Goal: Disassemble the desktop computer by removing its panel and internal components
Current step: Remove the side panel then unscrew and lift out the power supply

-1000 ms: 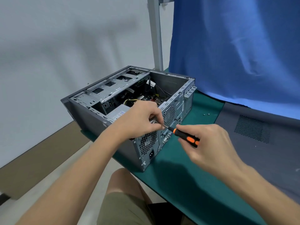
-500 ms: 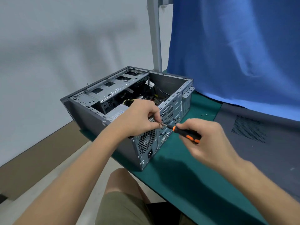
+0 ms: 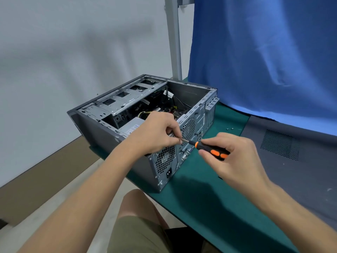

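Observation:
A grey desktop computer case (image 3: 102, 132) lies on its side on the green mat (image 3: 209, 207), its side open and drive cage, cables and power supply (image 3: 132, 126) showing. My right hand (image 3: 235, 159) grips the black and orange handle of a screwdriver (image 3: 211, 149). The shaft points left at the case's rear panel above the power supply fan grille (image 3: 165, 159). My left hand (image 3: 156, 133) rests on the rear edge of the case and pinches the screwdriver shaft near its tip. The tip and any screw are hidden by my fingers.
The removed dark side panel (image 3: 291, 161) with a mesh vent lies on the right of the table. Two small screws (image 3: 229, 128) sit on the mat behind the case. A blue cloth (image 3: 264, 52) hangs behind, beside a grey post (image 3: 175, 42). My knee (image 3: 135, 203) is below the table edge.
My right hand has shifted its fingers along the screwdriver handle, consistent with turning it. My left hand stays on the shaft at the same spot on the rear panel.

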